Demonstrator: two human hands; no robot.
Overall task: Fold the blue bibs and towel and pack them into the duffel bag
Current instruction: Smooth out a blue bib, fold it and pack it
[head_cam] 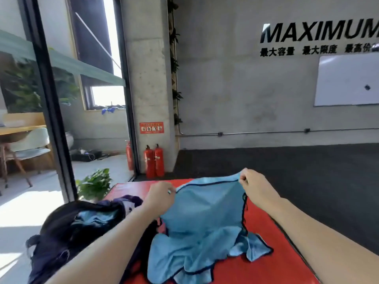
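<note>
Head view: we hold a blue bib [207, 212] up by its far edge, w/ both hands. Our left hand [159, 194] pinches the left corner of that edge, fingers curled round the dark piping; our right hand [254, 184] pinches the right corner the same way, a bit higher and farther off. Between the hands the top edge hangs in a shallow curve. The bib's lower part sags and lies crumpled on the red mat [266, 261], near us, dark trim showing along the folds. We can't tell if the crumpled blue cloth at the bottom is one piece or more than one.

Left of the bib, the dark duffel bag [67, 240] sits on the mat's left side, mouth open, partly under our left forearm. Inside it, some light blue fabric [96, 219] shows; which item it is, we can't tell. A bit of purple-and-white cloth [131, 202] lies at the bag's far end, just beside our left wrist.

Far side: two red fire extinguishers [154, 160] stand at the foot of a concrete pillar [147, 78], a third just to their left. A potted plant [94, 184] sits on the floor near the mat's far-left corner. On the grey wall at right, a whiteboard [348, 80] hangs under big black lettering. Far left, behind glass: a chair [30, 148] and desk.
</note>
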